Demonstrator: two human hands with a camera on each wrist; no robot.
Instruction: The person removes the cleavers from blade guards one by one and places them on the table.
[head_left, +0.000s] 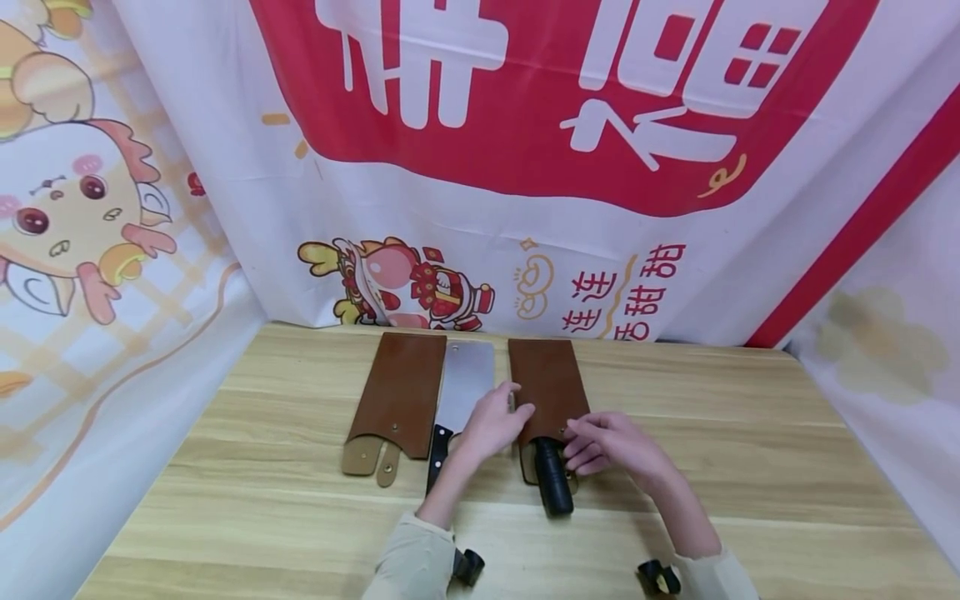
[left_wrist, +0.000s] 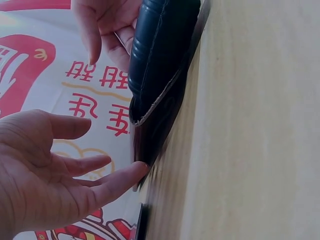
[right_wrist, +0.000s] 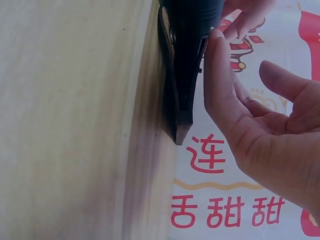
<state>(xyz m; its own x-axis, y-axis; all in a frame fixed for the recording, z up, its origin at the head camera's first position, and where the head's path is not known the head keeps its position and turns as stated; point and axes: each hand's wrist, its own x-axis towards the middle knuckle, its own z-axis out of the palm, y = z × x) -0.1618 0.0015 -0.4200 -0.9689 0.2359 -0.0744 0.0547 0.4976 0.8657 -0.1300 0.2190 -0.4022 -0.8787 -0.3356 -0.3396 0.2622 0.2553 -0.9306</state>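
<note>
A brown leather knife sheath (head_left: 547, 379) lies at the centre right of the table, with a ribbed black knife handle (head_left: 553, 483) sticking out of its near end. The blade is hidden inside. My left hand (head_left: 495, 421) is at the sheath's left edge, its fingers spread and loosely extended in the left wrist view. Across from it, my right hand (head_left: 609, 442) is by the lower right edge, near a snap. Its fingertips come right up to the sheath's side in the right wrist view (right_wrist: 250, 110). Neither hand curls round anything.
Left of the left hand lies a cleaver (head_left: 467, 379) with a bare steel blade and riveted black handle, partly behind the forearm. Beside it is a second brown sheath (head_left: 405, 379) with tan flaps. A printed cloth (head_left: 472, 183) hangs along the table's back edge.
</note>
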